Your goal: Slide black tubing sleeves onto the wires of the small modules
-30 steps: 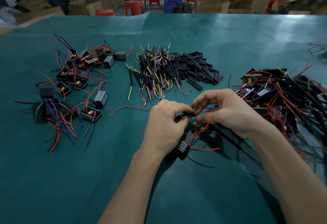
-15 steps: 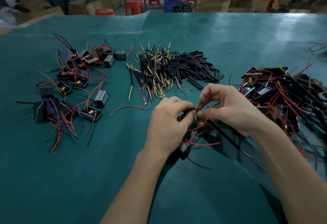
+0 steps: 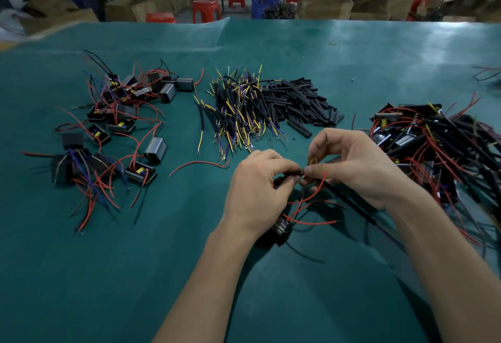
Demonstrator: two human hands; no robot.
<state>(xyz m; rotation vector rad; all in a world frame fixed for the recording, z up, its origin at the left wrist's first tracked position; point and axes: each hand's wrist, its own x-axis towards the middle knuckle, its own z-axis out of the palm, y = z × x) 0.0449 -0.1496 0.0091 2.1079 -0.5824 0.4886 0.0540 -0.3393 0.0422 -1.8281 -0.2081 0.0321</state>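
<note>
Pinching a short black tubing sleeve [image 3: 291, 178] above the green table [image 3: 379, 71], the left hand [image 3: 257, 190] meets the right hand [image 3: 357, 166] gripping thin, floppy red wire [image 3: 311, 193] near its tip; both look light, limp, best held close to their ends.

The left hand [image 3: 257, 190] covers most of the small module [image 3: 280, 230] (only its lower end shows), and the right-side heap of sleeved modules [image 3: 439, 147] runs off the frame's edge.
</note>
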